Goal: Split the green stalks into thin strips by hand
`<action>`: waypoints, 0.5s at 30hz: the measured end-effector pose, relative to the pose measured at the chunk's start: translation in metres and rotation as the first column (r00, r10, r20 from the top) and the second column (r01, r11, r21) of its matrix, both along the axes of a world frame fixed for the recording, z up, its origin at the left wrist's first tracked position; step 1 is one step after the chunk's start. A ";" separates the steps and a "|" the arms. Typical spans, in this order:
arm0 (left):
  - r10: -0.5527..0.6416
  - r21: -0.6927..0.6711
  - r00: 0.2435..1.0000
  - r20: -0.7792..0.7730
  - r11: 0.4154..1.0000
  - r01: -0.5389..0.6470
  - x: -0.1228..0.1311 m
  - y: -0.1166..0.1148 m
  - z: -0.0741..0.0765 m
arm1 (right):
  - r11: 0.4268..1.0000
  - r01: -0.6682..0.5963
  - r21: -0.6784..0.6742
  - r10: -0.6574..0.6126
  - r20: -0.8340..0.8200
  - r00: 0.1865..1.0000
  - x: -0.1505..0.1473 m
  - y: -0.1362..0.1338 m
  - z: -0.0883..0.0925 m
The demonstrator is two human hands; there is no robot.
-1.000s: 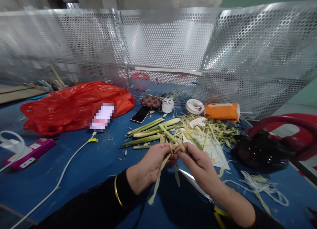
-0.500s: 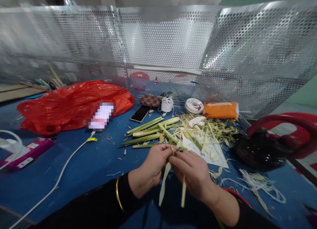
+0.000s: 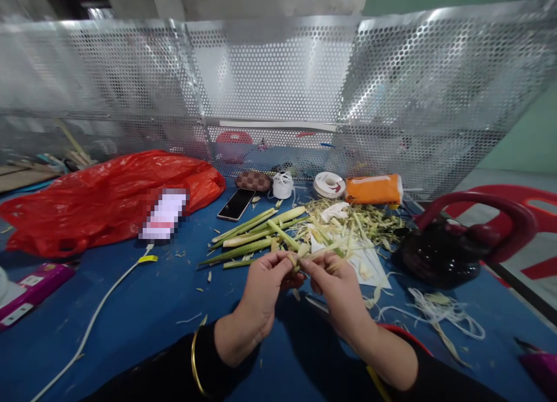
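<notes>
My left hand and my right hand meet at the middle of the view, both with fingers closed. My left thumb and fingers pinch a small folded bit of pale green leaf strip. My right fingers grip the same strip close by, partly hiding it. Just beyond the hands lies a bundle of green leaf stalks. Beneath my right hand a grey, pointed blade-like shape shows, and a red curved piece emerges beside my right forearm.
Shredded leaf scraps cover white paper. At right stand a dark kettle and loose white string. Behind are a ribbon spool, an orange packet and a phone. A red plastic bag and charging cable lie left.
The two strip ends that hung below my hands no longer hang there. My right hand has turned, its fingertips now pinching opposite my left. The view has shifted slightly to the right.
</notes>
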State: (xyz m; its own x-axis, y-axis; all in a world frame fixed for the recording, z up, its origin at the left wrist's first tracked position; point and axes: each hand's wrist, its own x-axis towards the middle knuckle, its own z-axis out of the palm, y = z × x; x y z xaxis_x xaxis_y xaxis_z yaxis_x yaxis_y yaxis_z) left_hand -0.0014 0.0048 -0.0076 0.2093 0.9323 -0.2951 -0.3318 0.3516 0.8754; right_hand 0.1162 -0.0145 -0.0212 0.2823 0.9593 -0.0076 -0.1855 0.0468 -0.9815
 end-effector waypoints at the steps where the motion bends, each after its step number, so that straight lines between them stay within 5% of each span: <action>1: -0.004 0.000 1.000 0.002 1.000 0.004 0.000 0.000 0.000 | 1.000 0.001 -0.006 -0.001 -0.004 1.000 0.000 0.000 0.000; 7: -0.032 -0.011 0.999 -0.011 0.999 0.032 -0.001 0.000 0.004 | 0.998 -0.018 -0.059 0.009 -0.158 0.987 0.000 0.001 0.000; 15: -0.088 0.095 0.996 -0.025 0.991 0.090 -0.001 -0.002 0.004 | 0.999 0.022 -0.035 -0.027 -0.156 0.987 0.001 0.002 -0.001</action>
